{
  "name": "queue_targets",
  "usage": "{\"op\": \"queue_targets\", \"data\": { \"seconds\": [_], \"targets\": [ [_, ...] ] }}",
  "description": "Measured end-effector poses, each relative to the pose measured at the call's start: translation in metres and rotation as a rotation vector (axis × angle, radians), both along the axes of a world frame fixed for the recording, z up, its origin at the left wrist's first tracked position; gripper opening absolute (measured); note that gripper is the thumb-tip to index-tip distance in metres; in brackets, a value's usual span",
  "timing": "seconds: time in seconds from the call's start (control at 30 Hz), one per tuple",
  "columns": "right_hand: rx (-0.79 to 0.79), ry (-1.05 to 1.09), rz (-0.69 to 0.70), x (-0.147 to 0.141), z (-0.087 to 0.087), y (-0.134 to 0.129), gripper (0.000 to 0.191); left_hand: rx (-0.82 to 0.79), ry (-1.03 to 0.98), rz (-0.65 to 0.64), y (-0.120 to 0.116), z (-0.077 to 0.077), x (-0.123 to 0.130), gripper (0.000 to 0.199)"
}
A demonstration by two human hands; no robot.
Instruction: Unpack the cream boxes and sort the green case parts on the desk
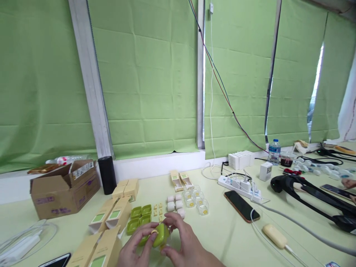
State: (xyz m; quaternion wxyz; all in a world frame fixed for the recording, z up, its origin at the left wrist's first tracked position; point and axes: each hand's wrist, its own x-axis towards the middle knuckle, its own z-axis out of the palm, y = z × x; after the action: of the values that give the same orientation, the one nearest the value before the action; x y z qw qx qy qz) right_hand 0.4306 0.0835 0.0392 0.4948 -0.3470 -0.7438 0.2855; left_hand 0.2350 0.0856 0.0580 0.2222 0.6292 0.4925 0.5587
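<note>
My left hand (139, 246) and my right hand (185, 241) meet at the front of the table, both closed around a small green plastic case (160, 236). A small yellow piece shows by my left thumb. Something transparent shows under the case near my right fingers, partly hidden. Just beyond my left hand sit several green square trays (132, 225), with small yellow parts (155, 213) in rows beside them. White rolls (170, 206) stand past my right fingertips, and transparent cups (204, 208) with yellow centres stand to their right.
Beige cartons (104, 246) lie left of my hands. Farther left are a cardboard box (62, 193) and a black cylinder (107, 175). On the right are a phone (241, 206), a power strip (239, 186), cables and a black headset (314, 198). Another person's hand (349, 183) is at the right edge.
</note>
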Motion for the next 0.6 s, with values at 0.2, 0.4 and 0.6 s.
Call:
{"op": "queue_targets", "data": {
  "seconds": [0.2, 0.4, 0.6],
  "targets": [
    [0.012, 0.022, -0.022, -0.0022, 0.0036, -0.0004, 0.086, -0.039, -0.047, 0.008, 0.0013, -0.0002, 0.0010, 0.038],
    [0.036, 0.037, 0.013, -0.0025, 0.0000, 0.0056, 0.087, -0.057, -0.064, 0.004, 0.0020, -0.0019, 0.0016, 0.042],
    [0.017, 0.040, 0.001, -0.0024, 0.0071, 0.0017, 0.084, -0.081, -0.104, 0.004, 0.0040, -0.0022, 0.0017, 0.044]
  ]
}}
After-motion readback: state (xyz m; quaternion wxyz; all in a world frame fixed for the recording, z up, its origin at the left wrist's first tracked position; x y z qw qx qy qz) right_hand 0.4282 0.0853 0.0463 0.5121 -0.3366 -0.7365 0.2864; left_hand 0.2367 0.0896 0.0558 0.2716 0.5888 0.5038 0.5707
